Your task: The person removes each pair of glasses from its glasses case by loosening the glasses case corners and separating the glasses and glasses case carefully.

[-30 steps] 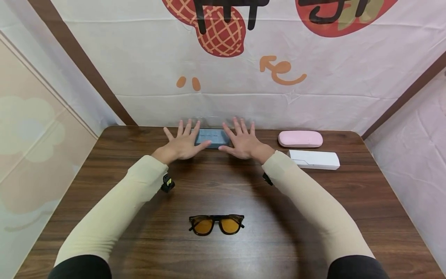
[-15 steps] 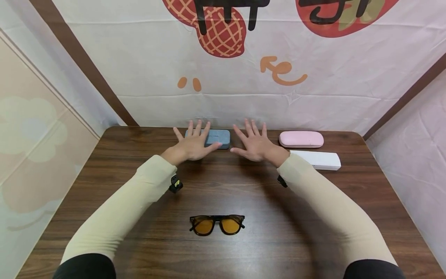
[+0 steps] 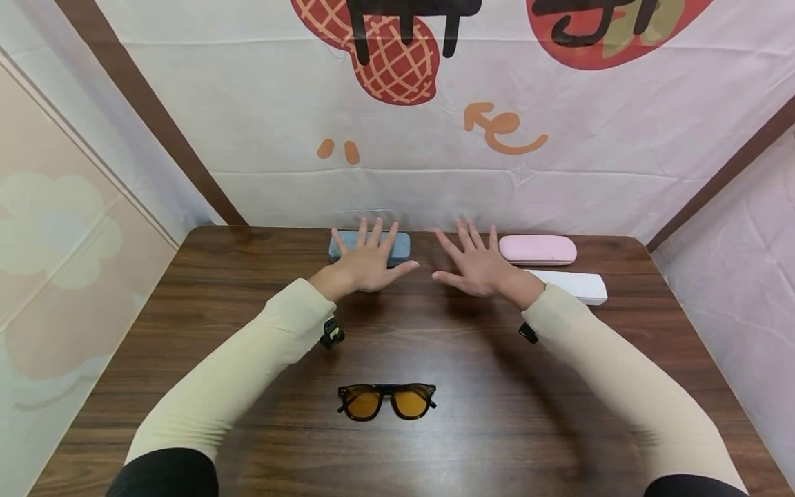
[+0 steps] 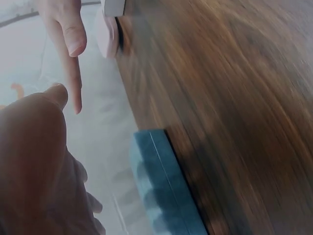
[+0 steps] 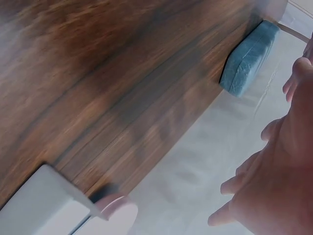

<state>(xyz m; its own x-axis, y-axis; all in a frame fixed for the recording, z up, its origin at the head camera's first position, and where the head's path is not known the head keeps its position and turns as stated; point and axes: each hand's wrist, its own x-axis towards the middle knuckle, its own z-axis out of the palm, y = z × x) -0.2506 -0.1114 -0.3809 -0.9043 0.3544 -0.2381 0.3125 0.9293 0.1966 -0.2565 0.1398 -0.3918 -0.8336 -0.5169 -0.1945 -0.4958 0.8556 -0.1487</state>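
Note:
My left hand [image 3: 365,266], fingers spread, hovers over the blue glasses case [image 3: 399,247] at the table's back edge and covers part of it in the head view. In the left wrist view the same blue case [image 4: 168,183] lies below the hand, apart from it. To the right, my right hand [image 3: 479,268] is also spread flat in the air, holding nothing. It is just left of a pink glasses case [image 3: 537,249] and a white box [image 3: 574,285], whose left end its wrist hides. Sunglasses [image 3: 387,402] with amber lenses lie folded nearer the front.
The brown wooden table [image 3: 273,414] meets a white printed cloth [image 3: 261,186] along its back edge. More cloth hangs at both sides. Each wrist bears a small black camera, such as the left one [image 3: 332,334].
Both hands have shifted to the right, still spread. The left hand now overlaps the blue case's middle; the right hand has left its edge and come close to the pink case.

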